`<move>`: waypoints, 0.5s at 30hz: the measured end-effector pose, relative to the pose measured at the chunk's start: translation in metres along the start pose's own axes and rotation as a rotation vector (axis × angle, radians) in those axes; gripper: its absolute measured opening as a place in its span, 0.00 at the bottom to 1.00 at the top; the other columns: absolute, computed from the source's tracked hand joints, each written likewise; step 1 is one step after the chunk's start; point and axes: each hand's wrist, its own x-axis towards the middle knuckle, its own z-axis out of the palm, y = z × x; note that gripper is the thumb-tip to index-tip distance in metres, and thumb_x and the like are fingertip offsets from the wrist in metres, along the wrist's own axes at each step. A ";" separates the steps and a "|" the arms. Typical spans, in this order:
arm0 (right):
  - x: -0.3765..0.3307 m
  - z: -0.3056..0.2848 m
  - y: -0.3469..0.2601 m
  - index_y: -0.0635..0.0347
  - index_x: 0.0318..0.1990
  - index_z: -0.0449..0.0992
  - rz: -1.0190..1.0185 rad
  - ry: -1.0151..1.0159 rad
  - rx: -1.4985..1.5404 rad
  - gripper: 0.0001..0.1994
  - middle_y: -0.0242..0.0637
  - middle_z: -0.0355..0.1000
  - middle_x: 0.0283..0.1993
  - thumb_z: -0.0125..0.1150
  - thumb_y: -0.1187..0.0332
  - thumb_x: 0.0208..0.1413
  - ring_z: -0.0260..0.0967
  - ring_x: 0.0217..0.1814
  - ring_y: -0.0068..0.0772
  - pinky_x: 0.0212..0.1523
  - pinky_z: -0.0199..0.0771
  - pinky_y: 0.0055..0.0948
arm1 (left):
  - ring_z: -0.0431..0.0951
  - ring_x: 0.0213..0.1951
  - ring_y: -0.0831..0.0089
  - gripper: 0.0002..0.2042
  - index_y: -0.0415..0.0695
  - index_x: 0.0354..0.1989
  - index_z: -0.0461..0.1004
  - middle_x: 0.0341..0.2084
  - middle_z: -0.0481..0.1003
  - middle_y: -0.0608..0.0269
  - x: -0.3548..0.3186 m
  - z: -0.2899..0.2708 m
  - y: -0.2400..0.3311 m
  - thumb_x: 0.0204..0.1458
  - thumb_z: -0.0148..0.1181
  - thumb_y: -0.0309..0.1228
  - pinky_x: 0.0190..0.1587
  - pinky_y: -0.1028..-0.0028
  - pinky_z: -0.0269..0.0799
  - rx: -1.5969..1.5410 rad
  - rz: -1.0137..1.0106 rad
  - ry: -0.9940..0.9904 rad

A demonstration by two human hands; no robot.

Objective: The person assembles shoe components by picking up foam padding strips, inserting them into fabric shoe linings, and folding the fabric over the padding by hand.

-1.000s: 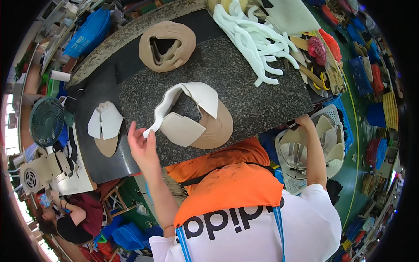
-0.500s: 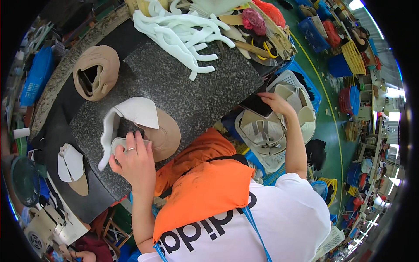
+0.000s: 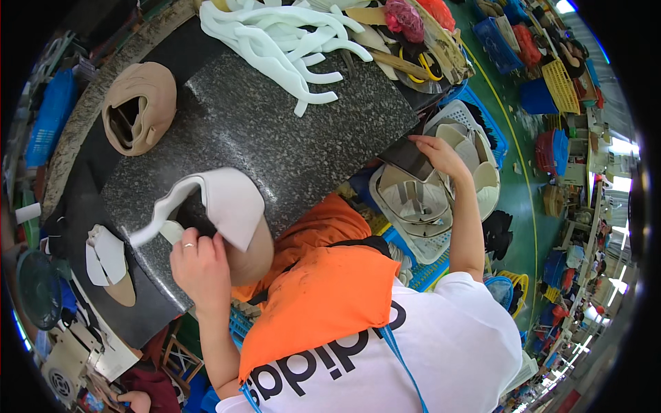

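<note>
Near the counter's front edge: the left hand (image 3: pixel 201 265) rests on a pale cap-front stack (image 3: pixel 227 220), made of a white shaped panel on a tan piece, lying on the speckled grey counter (image 3: pixel 310 131).
Left fingers: curled over the near edge of the stack, pinning it; a ring shows on one finger. How firmly they pinch the white panel cannot be told.
Right hand: the right hand (image 3: pixel 441 155) is stretched out to the side, well apart from the left, its fingers closed on a dark flat piece (image 3: pixel 407 157) held over a white basket (image 3: pixel 441 206) of stacked cap parts.
Also on the counter: a tan cap shell (image 3: pixel 138 107) at the far left, a heap of white foam strips (image 3: pixel 289 41) at the back, and a small white-and-tan piece (image 3: pixel 107 261) on a black mat (image 3: pixel 82 206).
Risk, stack: the tan piece overhangs the front edge, so if the left hand lifts it could tip off onto the person's lap.
Risk, layers: with attention turned to the basket, the white panel, already bowed up at one end, may slide out of line.
Risk, reach: the dark piece is held at arm's length and could slip into the basket.
</note>
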 end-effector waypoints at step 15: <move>-0.004 0.001 -0.027 0.57 0.53 0.72 0.133 0.017 -0.001 0.17 0.45 0.74 0.41 0.46 0.62 0.60 0.70 0.47 0.40 0.49 0.65 0.30 | 0.52 0.66 0.62 0.36 0.37 0.64 0.49 0.64 0.52 0.49 0.032 0.020 -0.022 0.45 0.58 0.16 0.66 0.64 0.45 -0.928 -0.614 0.218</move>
